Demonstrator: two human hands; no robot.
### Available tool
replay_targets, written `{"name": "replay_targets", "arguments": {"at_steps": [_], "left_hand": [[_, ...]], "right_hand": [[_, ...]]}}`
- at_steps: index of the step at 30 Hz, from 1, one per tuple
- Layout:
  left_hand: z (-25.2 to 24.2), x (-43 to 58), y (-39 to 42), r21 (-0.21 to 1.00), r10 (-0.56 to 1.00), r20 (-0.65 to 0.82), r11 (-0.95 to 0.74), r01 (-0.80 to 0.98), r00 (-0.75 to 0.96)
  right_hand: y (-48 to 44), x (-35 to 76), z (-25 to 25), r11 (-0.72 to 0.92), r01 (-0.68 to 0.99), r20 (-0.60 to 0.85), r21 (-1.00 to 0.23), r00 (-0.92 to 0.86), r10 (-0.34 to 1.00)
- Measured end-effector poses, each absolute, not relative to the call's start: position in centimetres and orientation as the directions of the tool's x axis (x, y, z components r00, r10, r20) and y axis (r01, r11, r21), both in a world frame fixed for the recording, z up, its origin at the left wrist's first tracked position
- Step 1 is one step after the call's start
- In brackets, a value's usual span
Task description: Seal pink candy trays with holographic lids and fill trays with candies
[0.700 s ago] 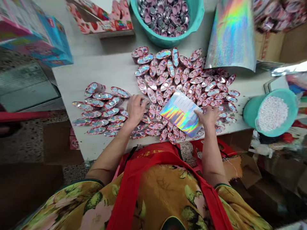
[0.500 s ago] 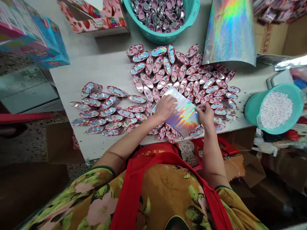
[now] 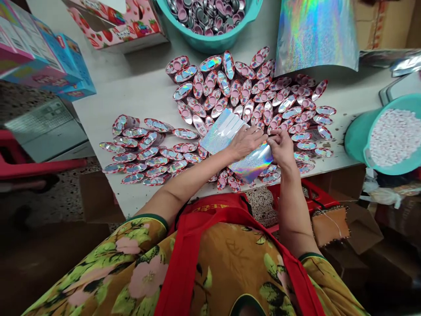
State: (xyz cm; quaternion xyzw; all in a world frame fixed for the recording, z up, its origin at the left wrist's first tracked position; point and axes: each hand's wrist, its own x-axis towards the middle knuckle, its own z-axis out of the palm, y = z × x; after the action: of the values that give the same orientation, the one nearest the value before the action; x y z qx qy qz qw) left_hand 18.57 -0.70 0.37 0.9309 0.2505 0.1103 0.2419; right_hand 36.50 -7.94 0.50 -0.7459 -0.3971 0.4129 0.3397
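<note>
A holographic sheet [image 3: 219,134] with parallel strips marked across it lies slanted over the packs in front of me. My left hand [image 3: 247,141] rests across its middle, fingers stretched toward the right edge, thumb hidden. At that edge my right hand [image 3: 281,147] pinches the sheet between thumb and fingers, close to my left fingertips. Around and under the sheet stand many red-and-pink oval-topped packs [image 3: 235,92]. Some have a round pink cup in the top; others, like the packs [image 3: 156,161] at left, show a shiny silvery top.
A teal basin [image 3: 210,41] of small pink-and-dark cups stands at the back, beside a strawberry-printed box [image 3: 141,30]. A larger holographic sheet [image 3: 315,39] lies back right. A teal bucket [image 3: 358,136] of white pieces is at right, blue boxes [image 3: 75,66] at left.
My left hand has slid right across the sheet, from its upper left part to beside my right hand. My right hand stays at the right edge. The view has shifted slightly.
</note>
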Motion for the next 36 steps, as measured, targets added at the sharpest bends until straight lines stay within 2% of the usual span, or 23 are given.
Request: {"name": "replay_targets", "arguments": {"at_steps": [3,5,7,9,11,13,15,17,20,23,27,32,36], "left_hand": [[-0.2,17.3,-1.3,0.554,0.503,0.129,-0.751,0.358,0.855],[-0.2,15.9,-2.1,0.617,0.501,0.146,-0.720,0.317,0.853],[0.3,14.1,-3.3,0.710,0.558,0.146,-0.634,0.306,0.817],[1.2,12.2,-4.4,0.826,0.733,0.095,-0.436,0.357,0.674],[2.4,10.4,-5.2,0.921,0.903,-0.037,-0.135,0.365,0.428],[3.4,8.8,-5.5,0.954,0.956,-0.191,0.128,0.271,0.221],[4.1,7.2,-5.6,0.949,0.949,-0.291,0.271,0.164,0.121],[4.3,5.4,-5.7,0.939,0.941,-0.334,0.326,0.107,0.056],[3.5,2.3,-6.3,0.915,0.921,-0.390,0.390,0.105,-0.024],[1.8,-1.0,-6.7,0.866,0.898,-0.396,0.435,0.246,-0.194],[-0.6,-3.9,-5.9,0.764,0.890,-0.251,0.424,0.486,-0.382],[-1.9,-3.7,-4.3,0.601,0.888,-0.155,0.432,0.673,-0.432],[-1.3,-3.3,-4.0,0.499,0.887,-0.176,0.455,0.738,-0.428]], "right_hand": [[-8.0,36.7,-0.1,-0.488,0.310,-0.381,-0.816,0.345,0.858],[-7.9,37.0,-0.3,-0.482,0.396,-0.346,-0.781,0.369,0.863],[-7.5,37.1,0.0,-0.456,0.541,-0.244,-0.706,0.418,0.875],[-7.0,36.6,1.1,-0.420,0.685,-0.089,-0.596,0.463,0.882],[-6.6,35.1,2.8,-0.355,0.773,0.047,-0.527,0.443,0.895],[-6.6,32.5,4.4,-0.249,0.777,0.053,-0.578,0.340,0.939],[-6.8,29.1,5.5,-0.196,0.668,-0.104,-0.718,0.176,0.979],[-7.0,25.7,5.6,-0.274,0.512,-0.319,-0.814,0.002,0.948],[-6.7,21.4,4.3,-0.402,0.409,-0.496,-0.819,-0.153,0.855],[-5.3,18.1,2.8,-0.366,0.490,-0.515,-0.791,-0.212,0.830],[-2.7,14.6,2.1,-0.252,0.695,-0.516,-0.673,-0.197,0.834],[-0.6,11.9,1.8,-0.211,0.846,-0.536,-0.489,-0.101,0.838],[-0.5,11.2,1.1,-0.220,0.888,-0.521,-0.403,-0.025,0.853]]}}
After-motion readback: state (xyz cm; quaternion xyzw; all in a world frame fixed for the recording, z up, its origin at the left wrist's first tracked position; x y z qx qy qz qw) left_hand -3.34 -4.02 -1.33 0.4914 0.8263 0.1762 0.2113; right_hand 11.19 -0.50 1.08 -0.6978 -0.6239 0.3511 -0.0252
